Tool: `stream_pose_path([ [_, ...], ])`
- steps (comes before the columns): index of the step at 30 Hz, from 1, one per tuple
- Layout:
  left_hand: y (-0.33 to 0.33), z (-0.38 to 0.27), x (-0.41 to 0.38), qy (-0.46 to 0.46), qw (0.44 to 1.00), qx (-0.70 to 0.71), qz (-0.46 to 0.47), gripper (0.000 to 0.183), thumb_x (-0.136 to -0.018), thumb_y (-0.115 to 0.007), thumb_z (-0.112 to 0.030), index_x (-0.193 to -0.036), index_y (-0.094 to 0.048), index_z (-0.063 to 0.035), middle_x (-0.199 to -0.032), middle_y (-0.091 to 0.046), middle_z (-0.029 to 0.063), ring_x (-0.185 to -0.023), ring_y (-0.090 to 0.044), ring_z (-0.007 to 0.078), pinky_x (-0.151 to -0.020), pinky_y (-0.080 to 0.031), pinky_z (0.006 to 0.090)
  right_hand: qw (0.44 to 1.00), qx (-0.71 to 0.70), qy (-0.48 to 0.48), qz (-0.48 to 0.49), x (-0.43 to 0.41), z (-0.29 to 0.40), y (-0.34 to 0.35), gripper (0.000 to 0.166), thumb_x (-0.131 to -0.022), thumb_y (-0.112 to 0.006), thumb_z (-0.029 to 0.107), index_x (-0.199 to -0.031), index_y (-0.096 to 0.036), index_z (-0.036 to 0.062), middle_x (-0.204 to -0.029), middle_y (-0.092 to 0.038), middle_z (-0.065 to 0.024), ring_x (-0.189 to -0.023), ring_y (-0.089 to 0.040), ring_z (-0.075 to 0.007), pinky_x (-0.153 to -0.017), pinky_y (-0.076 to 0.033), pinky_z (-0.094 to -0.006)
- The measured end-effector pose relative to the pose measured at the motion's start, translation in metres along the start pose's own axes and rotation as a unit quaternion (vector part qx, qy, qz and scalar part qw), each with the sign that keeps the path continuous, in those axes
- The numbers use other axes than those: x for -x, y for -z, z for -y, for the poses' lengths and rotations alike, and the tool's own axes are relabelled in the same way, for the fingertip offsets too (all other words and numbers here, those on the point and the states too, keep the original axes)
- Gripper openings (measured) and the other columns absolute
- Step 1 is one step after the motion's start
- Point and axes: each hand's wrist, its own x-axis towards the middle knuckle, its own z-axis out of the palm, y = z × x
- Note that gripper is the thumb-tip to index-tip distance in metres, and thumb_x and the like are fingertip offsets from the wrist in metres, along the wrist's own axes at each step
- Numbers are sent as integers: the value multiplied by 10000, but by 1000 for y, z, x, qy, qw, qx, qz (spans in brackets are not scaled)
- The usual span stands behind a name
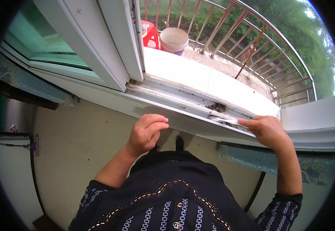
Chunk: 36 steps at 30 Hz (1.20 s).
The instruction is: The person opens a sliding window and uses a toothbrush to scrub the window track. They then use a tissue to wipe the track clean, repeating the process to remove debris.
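Observation:
My right hand [268, 130] grips the handle of a slim white brush [231, 121]; its head lies in the lower groove of a white sliding-window track [174, 101]. The brush's bristles are blurred, so their exact shape cannot be told. Dark crumbly dirt [218, 107] is heaped in the neighbouring groove, just beyond the brush head, and more specks lie along the groove near my fingers. On the room side of the sill, my left hand [147, 131] hovers with loosely bent fingers and holds nothing.
White sliding sashes [98, 43] stand at left. Outside are a tiled ledge [182, 68], a bucket [173, 40], a red plastic stool [150, 34], a metal railing [242, 17] and a leaning thin stick [249, 55]. Blue curtains [32, 78] flank the opening. A purple-trimmed squeegee [34, 145] is at left.

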Motion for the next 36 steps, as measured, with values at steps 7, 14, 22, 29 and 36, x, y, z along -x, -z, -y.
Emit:
stream_pose_path([
  [7,-10,0,-14,-43,998,39,25,278,-686,-563,115,-897,-650,-43,-994,-645,88,-889,-610,263,-773,-503,348,992,-32,-3,-125,12,2,37,285,-830,-626,118,-1068,-704,253,-651,-575,-71,-603,-573,-260,-545,-420,-374],
  [14,-10,-6,-23,-67,996,37,43,258,-669,-595,102,-878,-647,-40,-979,-644,84,-880,-608,262,-777,-498,350,980,17,75,-182,-105,94,4,393,-855,-523,105,-1232,-576,204,-839,-633,-100,-699,-660,-260,-577,-508,-376],
  [22,-1,-6,-5,-40,999,13,9,241,-674,-596,77,-876,-644,-45,-967,-647,86,-877,-615,263,-771,-492,359,986,47,23,-158,-75,46,-34,441,-864,-553,104,-1256,-548,305,-793,-609,-45,-584,-607,-246,-496,-473,-371],
  [29,-1,-8,-7,-54,999,-2,1,212,-695,-631,22,-888,-646,-62,-964,-647,72,-888,-620,257,-788,-488,367,988,13,-34,-147,-1,15,24,301,-874,-560,145,-1112,-669,294,-680,-597,-51,-578,-592,-262,-538,-455,-380],
  [36,8,-10,-18,-88,996,-16,7,242,-680,-608,52,-895,-645,-54,-978,-647,89,-886,-614,264,-772,-488,360,971,6,96,-217,-100,101,11,389,-840,-528,110,-1195,-595,256,-780,-634,-55,-631,-640,-253,-523,-494,-369],
])
